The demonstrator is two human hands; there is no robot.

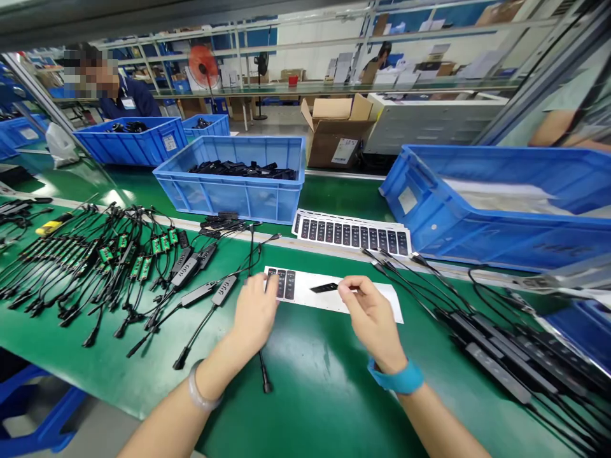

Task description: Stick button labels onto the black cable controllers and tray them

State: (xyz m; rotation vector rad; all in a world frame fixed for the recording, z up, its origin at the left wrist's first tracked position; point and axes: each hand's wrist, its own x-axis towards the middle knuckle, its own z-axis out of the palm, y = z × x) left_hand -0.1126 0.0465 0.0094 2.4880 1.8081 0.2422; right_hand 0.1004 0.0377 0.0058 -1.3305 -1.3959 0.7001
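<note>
My right hand [375, 318] pinches a small black label [324, 288] by one end, tilted above a white backing sheet [351, 304]. A few black labels [286, 284] remain on the sheet's left part; its middle and right are bare white. My left hand [256, 310] is closed at the sheet's left end, fingers curled. A black cable with a plug [266, 383] comes out below this hand, and another stretch shows above it. Whatever lies under the left palm is hidden. Left of it lie grey inline controllers [224, 290] on black cables.
Label sheets [353, 234] lie behind my hands. Cabled green circuit boards [138, 267] spread at left, and finished-looking black controllers [496, 356] at right. Blue bins [229, 194] and another large blue bin [501, 232] stand behind. A co-worker [126, 95] sits at back left.
</note>
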